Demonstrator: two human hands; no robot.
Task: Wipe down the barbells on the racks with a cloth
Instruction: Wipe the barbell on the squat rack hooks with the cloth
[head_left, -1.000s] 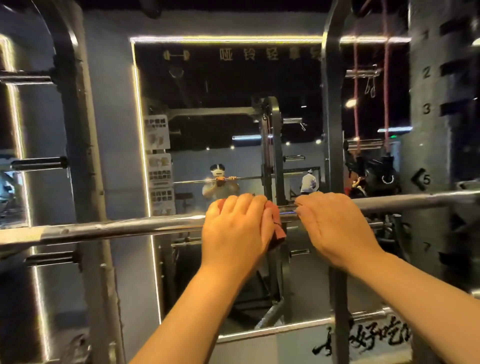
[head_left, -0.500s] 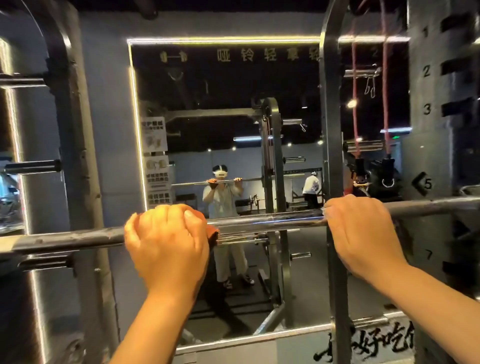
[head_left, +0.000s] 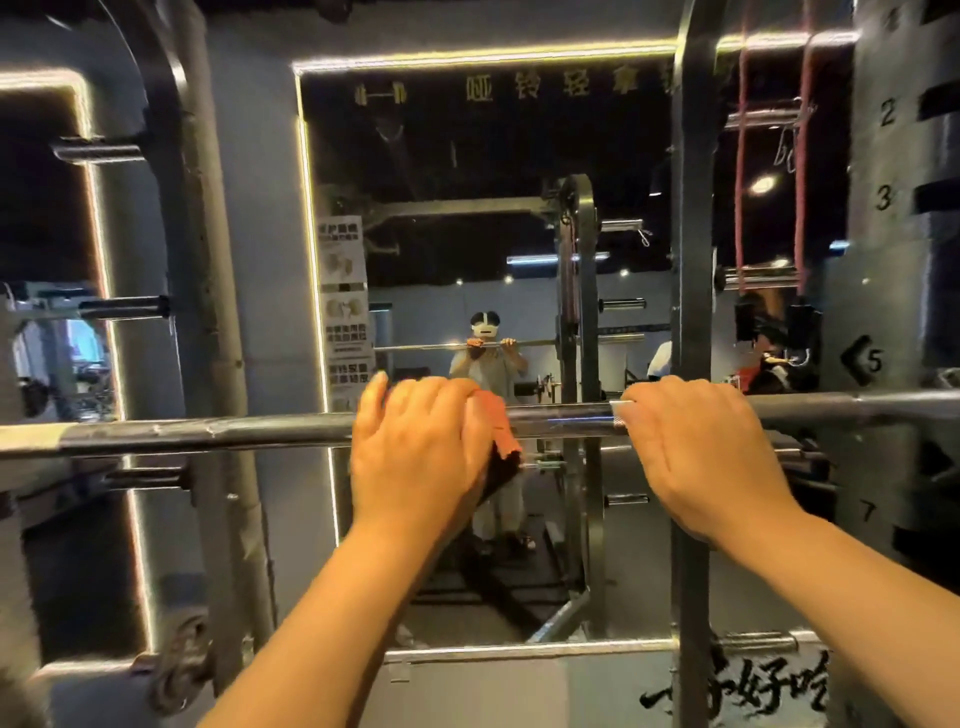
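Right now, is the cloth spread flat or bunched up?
Bunched: the left hand wraps the cloth round the barbell, only a crumpled corner showing.

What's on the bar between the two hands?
In the head view, an orange cloth pokes out from under the left hand; then bare shiny barbell runs to the right hand.

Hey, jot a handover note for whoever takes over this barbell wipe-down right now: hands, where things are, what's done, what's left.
Left hand: wraps the orange cloth over the silver steel barbell.
Right hand: grips the bare bar further right.
The barbell lies across the rack, just below mark 5 on the numbered grey upright.
Done: unclear how much; the stretch between the hands looks shiny.
Left: likely the duller, scuffed stretch to the left and the bar's right end.
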